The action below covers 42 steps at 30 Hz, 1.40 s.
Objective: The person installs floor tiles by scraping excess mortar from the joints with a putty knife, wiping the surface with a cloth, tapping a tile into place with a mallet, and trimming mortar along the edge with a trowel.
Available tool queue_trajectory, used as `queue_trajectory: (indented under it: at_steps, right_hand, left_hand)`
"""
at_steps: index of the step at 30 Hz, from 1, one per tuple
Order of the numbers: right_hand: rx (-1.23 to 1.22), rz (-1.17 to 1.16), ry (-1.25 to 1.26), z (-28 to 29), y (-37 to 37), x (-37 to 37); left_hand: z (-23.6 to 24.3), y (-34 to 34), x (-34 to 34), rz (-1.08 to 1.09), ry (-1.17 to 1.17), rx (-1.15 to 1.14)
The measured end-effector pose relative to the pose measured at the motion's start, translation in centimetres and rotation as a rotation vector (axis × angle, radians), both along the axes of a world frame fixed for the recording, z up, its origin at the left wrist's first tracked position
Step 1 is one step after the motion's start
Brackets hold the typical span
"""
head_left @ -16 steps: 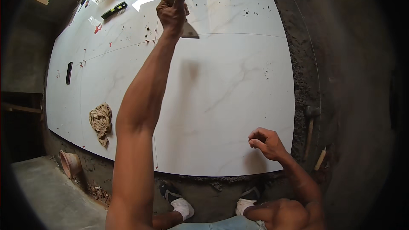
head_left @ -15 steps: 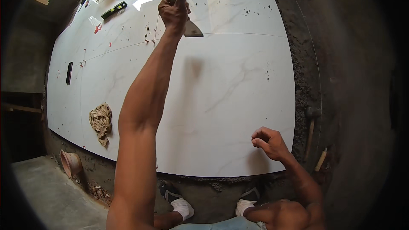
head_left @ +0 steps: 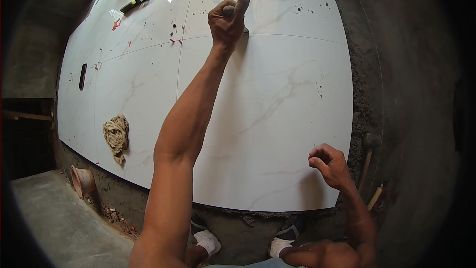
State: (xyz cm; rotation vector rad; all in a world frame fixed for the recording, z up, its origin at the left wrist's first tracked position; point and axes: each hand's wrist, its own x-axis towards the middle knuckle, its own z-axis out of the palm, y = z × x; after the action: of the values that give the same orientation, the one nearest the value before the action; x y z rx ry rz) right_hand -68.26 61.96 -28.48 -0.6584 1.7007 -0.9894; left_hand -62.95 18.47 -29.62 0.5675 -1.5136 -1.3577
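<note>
Stretched far forward over the white marbled tiles (head_left: pixel 258 119), my left hand (head_left: pixel 227 26) is closed around the handle of a putty knife (head_left: pixel 228 11), thumb raised. Only the handle's end and a small bit of the blade show; my hand hides the rest. The blade is close to the joint between two tiles, and I cannot tell whether it touches. My right hand (head_left: pixel 331 165) hovers above the near right part of the tiles, fingers loosely curled toward the thumb with nothing visible in them.
A crumpled beige cloth (head_left: pixel 116 136) and a black bar (head_left: pixel 83 76) lie on the left tiles. Farther back are a spirit level (head_left: pixel 136 3) and red bits (head_left: pixel 116 25). A bucket (head_left: pixel 82 181) tilts at the near left. A hammer (head_left: pixel 366 166) lies beyond the right edge.
My left hand has moved right and slightly nearer with the putty knife, whose blade is now mostly hidden. My right hand sits a little farther right in view; the view itself has shifted slightly.
</note>
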Motion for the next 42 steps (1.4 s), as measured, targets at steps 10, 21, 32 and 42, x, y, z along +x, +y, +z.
queue_trajectory:
  at_steps: [10,21,32,42]
  right_hand:
    - [-0.013,0.073,0.047,0.1,-2.4,-0.6]
    - [-0.399,0.123,0.444,5.6,-13.6,-2.5]
    - [-0.764,0.149,1.241,5.7,-38.8,0.8]
    - [-0.687,0.06,1.265,4.7,-41.9,-1.0]
  left_hand:
    - [0.0,2.1,2.0,0.032,-0.036,-0.135]
    - [-2.6,4.2,2.4,0.141,-0.098,-0.2]
    - [-5.8,-3.1,0.4,0.097,-0.357,-0.623]
    - [-0.3,-1.1,1.1,-0.286,-0.274,-0.091]
